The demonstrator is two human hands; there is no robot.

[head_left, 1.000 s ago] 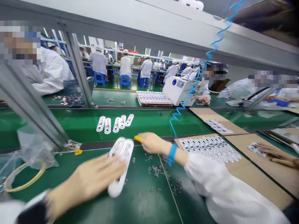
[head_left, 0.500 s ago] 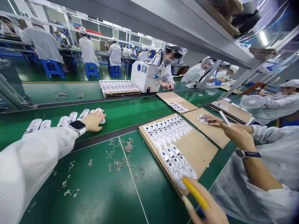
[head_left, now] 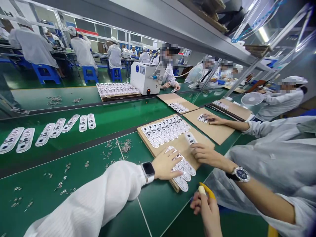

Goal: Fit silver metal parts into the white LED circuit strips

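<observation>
My left hand (head_left: 166,164), with a smartwatch on the wrist, lies with spread fingers over a few white oblong circuit boards (head_left: 189,167) at the near end of the cardboard (head_left: 204,142). Its palm and fingers partly cover them. Low on the right is my right hand (head_left: 208,210), beside the table edge. A yellow cover and a cream one sit on two of its digits, which are bent close together; whatever lies between them is hidden. Across the cardboard, a co-worker's hand (head_left: 209,156) holds a white board (head_left: 190,139) by one end.
Several boards (head_left: 58,127) lie on the green belt (head_left: 116,113) at left. Small metal parts (head_left: 126,146) are scattered on the green table. A white machine (head_left: 144,79) stands beyond the belt. The co-worker's other hand (head_left: 216,119) touches boards on a second cardboard sheet (head_left: 219,131).
My left hand has moved right, from the belt boards to those on the cardboard. My right hand has bent its fingers in. The co-worker's nearer hand has come over the cardboard with a board.
</observation>
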